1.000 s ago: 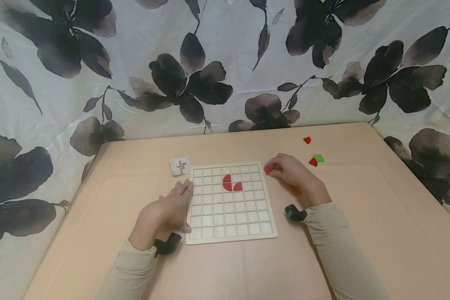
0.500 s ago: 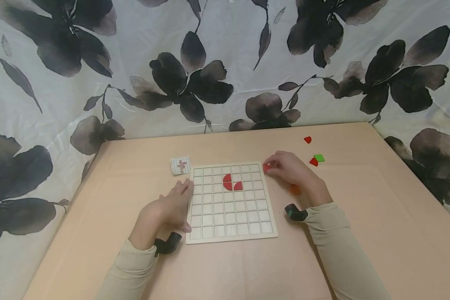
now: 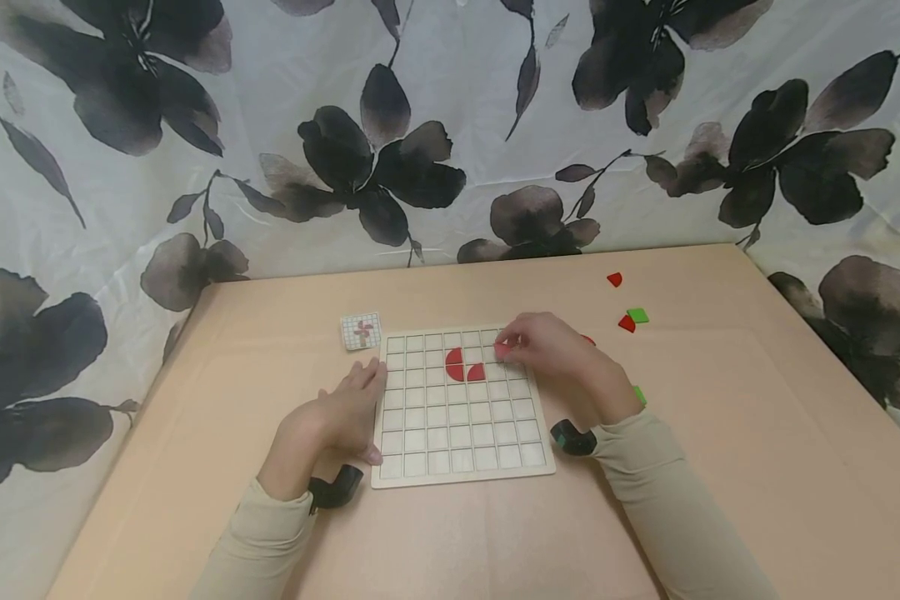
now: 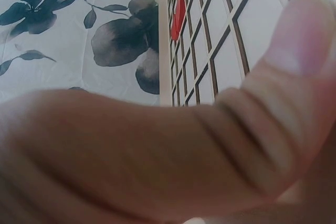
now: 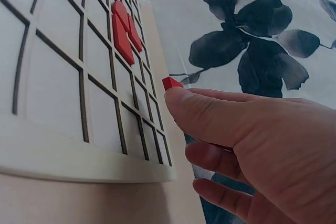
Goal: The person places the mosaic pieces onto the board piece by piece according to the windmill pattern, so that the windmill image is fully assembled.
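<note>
A pale square board [image 3: 465,458] with a grid of cells lies on the table. Three red quarter-circle tiles sit in its upper cells, among them a half-round pair [image 3: 454,364] and a single tile [image 3: 476,372]. Along the board's left edge rests my left hand [image 3: 337,412], its fingers extended; its thumb [image 4: 302,40] shows large in the left wrist view. Over the board's upper right part, my right hand [image 3: 558,346] pinches another red tile [image 5: 170,83] between thumb and fingers. Most of that tile is hidden by the fingertips.
A small pattern card [image 3: 361,332] lies beyond the board's upper left corner. To the right are loose red tiles [image 3: 614,280] [image 3: 627,323] and a green tile [image 3: 637,316]. Another green tile [image 3: 640,395] peeks out by my right wrist. A floral cloth [image 3: 495,167] hangs behind the table.
My right hand has moved left with the red tile, from beside the board to above it. An orange tile near that wrist is now hidden. My left hand stays put.
</note>
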`<state>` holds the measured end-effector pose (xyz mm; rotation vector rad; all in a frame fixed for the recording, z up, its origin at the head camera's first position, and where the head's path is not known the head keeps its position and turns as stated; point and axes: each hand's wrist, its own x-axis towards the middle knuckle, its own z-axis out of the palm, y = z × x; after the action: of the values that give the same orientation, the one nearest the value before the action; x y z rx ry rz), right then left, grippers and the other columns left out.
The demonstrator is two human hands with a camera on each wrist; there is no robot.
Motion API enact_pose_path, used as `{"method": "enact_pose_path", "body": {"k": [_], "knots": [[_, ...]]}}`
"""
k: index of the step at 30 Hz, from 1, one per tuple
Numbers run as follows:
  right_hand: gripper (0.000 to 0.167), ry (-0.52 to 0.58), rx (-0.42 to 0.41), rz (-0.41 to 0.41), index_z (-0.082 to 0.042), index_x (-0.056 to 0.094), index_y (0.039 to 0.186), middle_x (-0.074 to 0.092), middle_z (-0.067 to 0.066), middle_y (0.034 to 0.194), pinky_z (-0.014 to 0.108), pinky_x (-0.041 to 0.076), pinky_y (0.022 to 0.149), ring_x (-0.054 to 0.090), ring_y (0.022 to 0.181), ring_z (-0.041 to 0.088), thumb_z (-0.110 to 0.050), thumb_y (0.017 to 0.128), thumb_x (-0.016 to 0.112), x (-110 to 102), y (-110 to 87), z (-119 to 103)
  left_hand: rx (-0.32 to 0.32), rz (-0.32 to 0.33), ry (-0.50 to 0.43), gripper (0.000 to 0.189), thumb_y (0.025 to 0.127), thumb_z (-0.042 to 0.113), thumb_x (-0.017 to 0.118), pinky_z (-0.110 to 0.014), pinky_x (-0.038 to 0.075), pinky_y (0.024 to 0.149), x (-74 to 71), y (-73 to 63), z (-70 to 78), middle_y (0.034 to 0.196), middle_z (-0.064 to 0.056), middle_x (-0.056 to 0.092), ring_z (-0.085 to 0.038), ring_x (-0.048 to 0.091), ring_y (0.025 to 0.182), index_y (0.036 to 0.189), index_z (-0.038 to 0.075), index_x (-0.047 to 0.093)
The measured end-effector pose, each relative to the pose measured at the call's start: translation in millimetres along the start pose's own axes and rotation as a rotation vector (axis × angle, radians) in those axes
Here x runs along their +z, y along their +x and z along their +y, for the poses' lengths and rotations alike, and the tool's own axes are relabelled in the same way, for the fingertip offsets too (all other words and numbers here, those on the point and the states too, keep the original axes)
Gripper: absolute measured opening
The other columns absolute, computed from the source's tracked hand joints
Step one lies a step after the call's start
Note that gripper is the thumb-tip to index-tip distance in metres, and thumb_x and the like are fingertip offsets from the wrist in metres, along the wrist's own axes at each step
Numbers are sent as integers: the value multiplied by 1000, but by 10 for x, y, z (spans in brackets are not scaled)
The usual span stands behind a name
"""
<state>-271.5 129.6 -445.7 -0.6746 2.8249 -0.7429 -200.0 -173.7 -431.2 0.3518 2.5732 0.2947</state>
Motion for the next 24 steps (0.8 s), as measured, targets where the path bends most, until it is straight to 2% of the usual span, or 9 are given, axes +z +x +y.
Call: {"method": "enact_pose_path", "body": {"k": [7,16,24], "knots": [[21,-3,3,-47,-19,73,103,63,-4,87,26,48,71,54,81,16,-28,83,73,67,20,-41,1,-6,5,131,55,33,87,-73,10,106,3,9,-17,161,-16,0,-36,-3,147,152,2,5],[23,-32,29,-103,-20,73,104,65,-6,86,24,48,70,56,81,16,-28,82,75,122,24,-46,13,-2,-1,131,55,33,88,-74,10,105,7,3,-22,160,-17,1,-37,-2,147,152,2,5],[22,-45,48,-97,-20,74,101,67,-7,86,26,51,74,57,84,15,-27,81,76,128,-5,-104,13,-2,6,131,55,34,88,-74,11,105,0,4,-18,160,-17,1,-37,-2,147,152,1,5]]}}
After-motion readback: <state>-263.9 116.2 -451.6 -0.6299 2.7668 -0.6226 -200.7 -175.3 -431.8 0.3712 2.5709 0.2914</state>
